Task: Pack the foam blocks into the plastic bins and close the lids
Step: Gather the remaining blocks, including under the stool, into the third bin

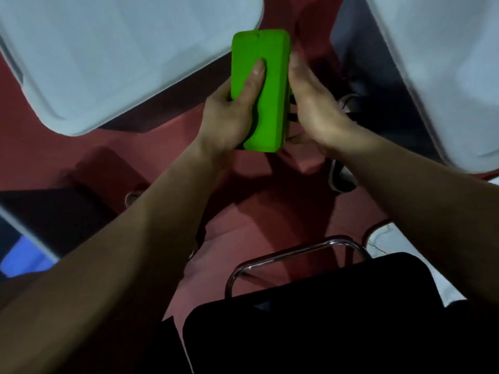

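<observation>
A bright green foam block (266, 58) is held upright between both hands over the red floor. My left hand (229, 114) grips its left side, with the thumb pressed into its front face. My right hand (313, 103) lies flat against its right side, fingers straight. A pale plastic bin with its lid shut (108, 49) stands at the upper left, just behind the block. A second pale bin (445, 63) stands at the upper right. The view is blurred.
A black chair seat with a chrome frame (297, 252) is below my arms. A dark shoe (341, 176) shows on the red floor (54, 157) near the right bin. Another dark bin with something blue inside (19, 255) sits at the left edge.
</observation>
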{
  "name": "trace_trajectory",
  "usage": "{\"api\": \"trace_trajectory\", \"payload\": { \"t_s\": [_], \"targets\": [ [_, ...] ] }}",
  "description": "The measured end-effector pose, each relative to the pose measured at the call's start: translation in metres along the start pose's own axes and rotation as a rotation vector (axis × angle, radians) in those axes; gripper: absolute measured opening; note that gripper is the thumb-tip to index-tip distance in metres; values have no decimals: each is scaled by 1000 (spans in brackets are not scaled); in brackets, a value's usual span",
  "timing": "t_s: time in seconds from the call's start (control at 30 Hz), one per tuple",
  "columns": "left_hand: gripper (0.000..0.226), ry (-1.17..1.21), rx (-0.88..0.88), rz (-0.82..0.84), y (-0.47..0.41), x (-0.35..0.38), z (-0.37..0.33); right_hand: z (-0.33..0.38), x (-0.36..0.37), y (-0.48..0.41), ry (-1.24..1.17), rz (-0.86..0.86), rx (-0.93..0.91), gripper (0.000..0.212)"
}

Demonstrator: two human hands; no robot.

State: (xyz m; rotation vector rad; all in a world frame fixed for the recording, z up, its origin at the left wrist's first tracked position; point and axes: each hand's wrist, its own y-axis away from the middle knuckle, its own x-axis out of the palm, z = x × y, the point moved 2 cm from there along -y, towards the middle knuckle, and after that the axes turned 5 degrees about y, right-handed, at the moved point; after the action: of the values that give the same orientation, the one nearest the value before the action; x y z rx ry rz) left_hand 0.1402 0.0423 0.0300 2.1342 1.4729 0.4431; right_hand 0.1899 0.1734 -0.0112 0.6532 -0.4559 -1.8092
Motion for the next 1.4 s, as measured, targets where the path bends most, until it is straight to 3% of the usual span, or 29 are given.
{"api": "trace_trajectory", "payload": {
  "t_s": [0.1, 0.37, 0.53, 0.83, 1.03, 1.2, 1.3, 1.4],
  "targets": [
    [28, 35, -27, -23, -11, -10, 20, -11, 14, -10, 12, 40, -11, 84],
    [36, 112, -34, 25, -32, -31, 44, -26, 36, -29, -24, 61, 16, 84],
    [30, 136, -42, -24, -23, -39, 35, -12, 46, -23, 26, 69, 9, 102],
    [29, 187, -43, -39, -5, -59, 48, -5, 58, 2, 88, 107, 89, 75],
    [33, 129, -144, -79, -5, -75, 95, -57, 77, -6, 171, 146, 62, 96],
    [37, 4, -222, -89, -9, -83, 120, -77, 90, -5, 181, 99, 92, 47],
    [39, -27, -214, -98, -13, -89, 131, -82, 94, -3, 236, 147, 43, 44],
    [36, -10, -211, -110, -15, -92, 134, -98, 90, -7, 272, 129, 80, 59]
  ]
}}
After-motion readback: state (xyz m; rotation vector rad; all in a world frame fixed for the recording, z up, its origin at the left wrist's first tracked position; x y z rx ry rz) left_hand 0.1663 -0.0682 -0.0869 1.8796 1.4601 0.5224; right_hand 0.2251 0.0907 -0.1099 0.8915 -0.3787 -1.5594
